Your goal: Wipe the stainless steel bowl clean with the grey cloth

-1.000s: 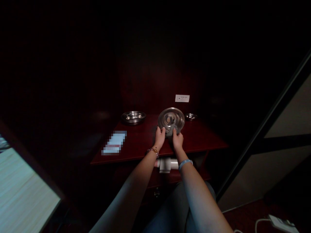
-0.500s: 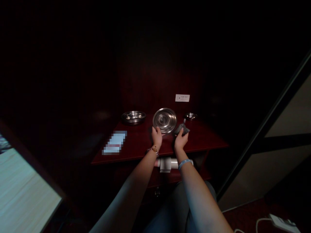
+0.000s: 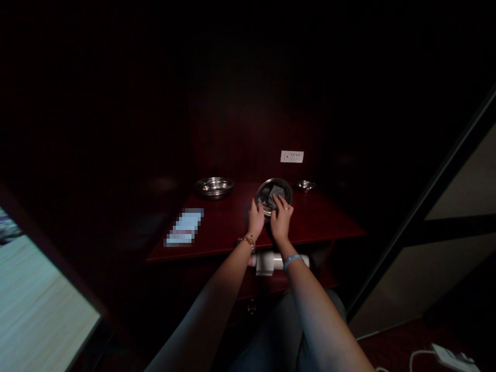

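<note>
Tilted toward me above the dark red desk, a shiny steel plate (image 3: 287, 187) is gripped at its lower left rim by my left hand (image 3: 256, 218). My right hand (image 3: 281, 219) presses a grey cloth (image 3: 276, 195) against the plate's inner face, its fingers closed over the cloth. Part of the plate's lower rim is hidden behind my fingers. To the left, a stack of steel plates (image 3: 214, 188) rests on the desk. A small steel bowl (image 3: 306, 186) sits to the right, beyond my right hand.
The red desk (image 3: 220, 222) carries a pixelated sheet (image 3: 184, 227) at its left. A white wall socket (image 3: 292, 156) is on the back panel. Below the desktop lies a white cylindrical roll (image 3: 278, 261). A light wooden surface (image 3: 39, 305) is at lower left; a white power strip (image 3: 453, 357) at lower right.
My right hand has brought the grey cloth from beside the plate onto its inner face. The plate has moved slightly right in my left hand.
</note>
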{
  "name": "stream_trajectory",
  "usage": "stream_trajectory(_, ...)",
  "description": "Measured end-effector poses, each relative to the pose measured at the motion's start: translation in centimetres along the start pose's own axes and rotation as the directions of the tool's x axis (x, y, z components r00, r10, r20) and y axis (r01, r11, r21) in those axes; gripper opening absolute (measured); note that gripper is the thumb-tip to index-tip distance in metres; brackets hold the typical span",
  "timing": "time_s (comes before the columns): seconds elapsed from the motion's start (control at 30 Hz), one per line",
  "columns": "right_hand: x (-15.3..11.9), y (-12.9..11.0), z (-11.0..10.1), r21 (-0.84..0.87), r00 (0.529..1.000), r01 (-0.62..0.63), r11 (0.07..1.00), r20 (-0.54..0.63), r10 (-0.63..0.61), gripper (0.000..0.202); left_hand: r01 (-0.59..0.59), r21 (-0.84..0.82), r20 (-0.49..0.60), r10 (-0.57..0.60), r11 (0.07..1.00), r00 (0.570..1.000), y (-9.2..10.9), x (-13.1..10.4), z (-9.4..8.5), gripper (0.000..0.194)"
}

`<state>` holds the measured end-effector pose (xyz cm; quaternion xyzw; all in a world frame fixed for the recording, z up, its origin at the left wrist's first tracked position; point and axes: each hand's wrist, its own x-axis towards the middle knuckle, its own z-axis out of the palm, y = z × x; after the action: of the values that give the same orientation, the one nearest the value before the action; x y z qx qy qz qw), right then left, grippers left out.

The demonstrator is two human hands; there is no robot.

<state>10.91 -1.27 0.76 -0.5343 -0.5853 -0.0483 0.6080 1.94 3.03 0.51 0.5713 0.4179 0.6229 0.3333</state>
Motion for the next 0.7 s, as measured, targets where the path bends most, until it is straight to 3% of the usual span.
stream_trajectory(0.27,-0.1,0.7,0.4,-0.227,0.995,-0.091,0.97,0.019,0.097,0.061,-0.085,0.01,0.06,0.085,0.996,0.995,0.2,-0.1,0.2,0.042)
stream_trajectory(0.4,0.1,1.2,0.5,-0.214,0.997,-0.061,0.975,0.037,0.071,0.068,-0.094,-0.036,0.061,0.096,0.995,0.993,0.4,-0.3,0.2,0.042)
stream_trajectory(0.57,0.2,1.7,0.7,-0.18,0.996,-0.082,0.98,0.023,0.087,0.069,-0.191,-0.083,0.12,0.2,0.978,0.972,1.0,-0.6,0.2,0.042)
stream_trajectory(0.7,0.3,1.7,0.7,-0.132,0.998,-0.036,0.991,0.042,0.042,0.071,-0.139,-0.039,0.115,0.143,0.989,0.983,1.2,-0.7,0.2,0.047)
